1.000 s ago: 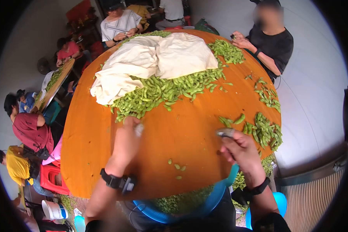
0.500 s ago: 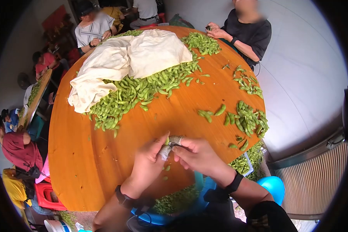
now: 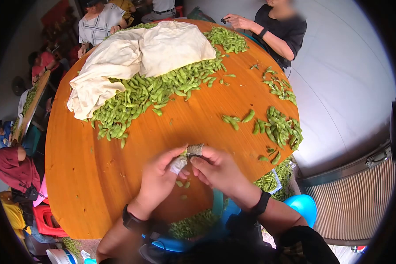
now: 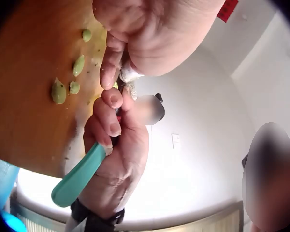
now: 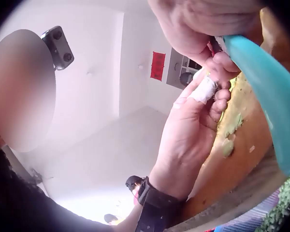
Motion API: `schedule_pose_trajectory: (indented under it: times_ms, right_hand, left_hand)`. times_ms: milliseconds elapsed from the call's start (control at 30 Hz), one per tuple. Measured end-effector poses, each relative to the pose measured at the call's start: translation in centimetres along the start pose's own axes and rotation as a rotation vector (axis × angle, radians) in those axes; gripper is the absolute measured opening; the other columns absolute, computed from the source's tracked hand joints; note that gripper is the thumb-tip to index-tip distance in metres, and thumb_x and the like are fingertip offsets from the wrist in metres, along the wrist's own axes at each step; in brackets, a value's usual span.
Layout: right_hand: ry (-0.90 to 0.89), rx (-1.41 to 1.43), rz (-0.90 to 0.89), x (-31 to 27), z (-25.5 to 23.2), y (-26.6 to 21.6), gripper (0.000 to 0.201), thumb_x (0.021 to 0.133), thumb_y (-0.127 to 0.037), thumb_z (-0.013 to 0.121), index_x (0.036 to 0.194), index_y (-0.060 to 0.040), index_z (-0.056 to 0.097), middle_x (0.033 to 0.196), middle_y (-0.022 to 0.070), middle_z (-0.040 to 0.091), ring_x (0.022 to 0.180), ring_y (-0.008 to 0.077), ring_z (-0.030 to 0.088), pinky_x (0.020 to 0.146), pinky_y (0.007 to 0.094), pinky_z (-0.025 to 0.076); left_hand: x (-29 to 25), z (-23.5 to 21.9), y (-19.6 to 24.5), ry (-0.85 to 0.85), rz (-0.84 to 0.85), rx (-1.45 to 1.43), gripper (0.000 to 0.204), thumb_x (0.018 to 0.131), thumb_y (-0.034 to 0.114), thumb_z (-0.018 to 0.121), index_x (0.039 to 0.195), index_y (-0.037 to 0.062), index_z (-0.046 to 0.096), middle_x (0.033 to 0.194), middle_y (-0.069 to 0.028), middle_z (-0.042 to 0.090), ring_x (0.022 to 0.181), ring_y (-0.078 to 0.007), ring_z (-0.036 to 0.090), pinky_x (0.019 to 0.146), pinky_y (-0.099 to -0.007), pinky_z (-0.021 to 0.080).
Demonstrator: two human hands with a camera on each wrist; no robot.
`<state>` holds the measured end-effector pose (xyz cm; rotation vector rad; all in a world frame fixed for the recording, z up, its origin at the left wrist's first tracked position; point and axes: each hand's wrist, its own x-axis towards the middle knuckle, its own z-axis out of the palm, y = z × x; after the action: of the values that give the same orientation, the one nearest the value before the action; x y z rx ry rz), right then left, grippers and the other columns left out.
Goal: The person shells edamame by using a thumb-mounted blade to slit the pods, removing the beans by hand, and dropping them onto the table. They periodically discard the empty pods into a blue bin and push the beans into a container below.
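The two hands, well apart a second ago, now meet above the wooden table [image 3: 97,176], so the work seems to have passed from reaching to close fingerwork. The left hand [image 3: 162,169] pinches what looks like a green pod [image 3: 184,154], mostly hidden at the fingertips; the right hand [image 3: 219,170] grips a teal handle [image 4: 79,175]. Loose beans [image 4: 59,92] lie nearby.

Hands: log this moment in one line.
left hand: pinches pod | right hand: grips teal handle | heap: partly under cloth | loose beans: on table
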<state>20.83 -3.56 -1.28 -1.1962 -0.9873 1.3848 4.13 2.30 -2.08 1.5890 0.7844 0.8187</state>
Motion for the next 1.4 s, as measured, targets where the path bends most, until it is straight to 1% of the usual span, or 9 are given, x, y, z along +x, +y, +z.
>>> schedule_pose_trajectory:
  times_ms: [200,333,533,867,967,1033,1167,1233,1400]
  right_hand:
    - [-0.048,0.080,0.122,0.8,-0.6,-0.6,0.015,0.099,-0.014,0.052,0.104,-0.0078,0.064,0.069,-0.0034,0.055,0.052,0.0034,0.045,0.045,0.0185,0.032]
    - [-0.079,0.080,0.193,1.1,-0.9,-1.0,0.015,0.098,-0.016,0.053,0.102,-0.0079,0.065,0.069,-0.0034,0.056,0.050,0.0033,0.045,0.043,0.0186,0.030]
    - [-0.001,-0.108,0.051,0.7,0.3,-1.3,0.013,0.095,-0.012,0.055,0.100,-0.0062,0.065,0.068,-0.0027,0.057,0.050,0.0029,0.048,0.043,0.0203,0.037]
    - [0.031,-0.054,0.019,-0.7,0.7,-0.9,0.013,0.096,-0.011,0.056,0.104,-0.0077,0.066,0.068,-0.0036,0.056,0.050,0.0021,0.047,0.044,0.0193,0.037]
    - [0.050,-0.018,0.044,-1.7,0.1,-1.2,0.013,0.097,-0.011,0.055,0.103,-0.0087,0.066,0.068,-0.0039,0.056,0.051,0.0019,0.047,0.045,0.0188,0.037]
    - [0.061,-0.009,0.066,-2.1,-0.8,-1.3,0.013,0.097,-0.011,0.055,0.103,-0.0091,0.066,0.068,-0.0040,0.056,0.051,0.0018,0.047,0.045,0.0185,0.036]
    - [0.079,-0.288,0.001,-2.2,-4.0,-0.7,0.018,0.097,-0.009,0.053,0.109,-0.0073,0.066,0.067,-0.0015,0.060,0.049,0.0044,0.048,0.044,0.0204,0.037]
    - [0.084,-0.738,-0.351,-2.0,-5.2,0.2,0.019,0.096,-0.009,0.052,0.109,-0.0063,0.066,0.067,-0.0018,0.060,0.049,0.0042,0.048,0.044,0.0211,0.037]
    - [0.152,-0.574,-0.160,-2.5,-5.2,-0.9,0.020,0.092,-0.005,0.054,0.109,-0.0021,0.063,0.065,0.0100,0.059,0.057,0.0180,0.057,0.055,0.0313,0.046]
  left_hand:
    - [0.7,-1.4,-0.1,-0.079,-0.219,-0.264,0.031,0.099,0.005,0.048,0.128,0.0031,0.058,0.100,-0.0074,0.065,0.073,-0.0139,0.065,0.067,-0.0235,0.053]
    - [1.1,-1.7,0.4,-0.069,-0.308,-0.391,0.033,0.095,0.002,0.052,0.127,0.0026,0.058,0.096,-0.0060,0.067,0.069,-0.0094,0.062,0.062,-0.0211,0.052]
    - [0.6,-0.6,0.0,0.001,-0.106,-0.038,0.028,0.097,0.006,0.048,0.123,0.0024,0.057,0.095,-0.0028,0.064,0.071,-0.0072,0.058,0.064,-0.0206,0.049]
    - [0.0,-0.6,0.7,-0.018,-0.233,-0.205,0.032,0.093,0.001,0.045,0.123,0.0034,0.057,0.087,0.0021,0.060,0.069,-0.0027,0.050,0.061,-0.0192,0.044]
    - [-1.0,0.7,3.1,0.000,-0.264,0.212,0.032,0.089,0.003,0.050,0.120,0.0043,0.057,0.085,-0.0089,0.063,0.073,-0.0185,0.064,0.064,-0.0312,0.052]
    - [-1.6,0.4,2.2,-0.042,-0.017,0.616,0.027,0.082,0.001,0.057,0.109,0.0035,0.061,0.088,-0.0131,0.064,0.080,-0.0312,0.064,0.069,-0.0395,0.052]
    - [-2.7,-0.6,4.2,-0.066,0.179,0.925,0.020,0.078,0.001,0.060,0.097,0.0031,0.065,0.087,-0.0144,0.064,0.086,-0.0342,0.061,0.076,-0.0384,0.050]
    - [-2.7,-2.3,4.9,0.085,0.216,1.076,0.018,0.076,0.003,0.064,0.094,0.0038,0.066,0.085,-0.0130,0.064,0.090,-0.0334,0.060,0.082,-0.0416,0.048]
    - [0.4,-8.3,0.5,0.444,0.088,1.179,0.010,0.078,0.007,0.064,0.088,0.0024,0.065,0.092,-0.0173,0.063,0.083,-0.0384,0.062,0.072,-0.0458,0.051]
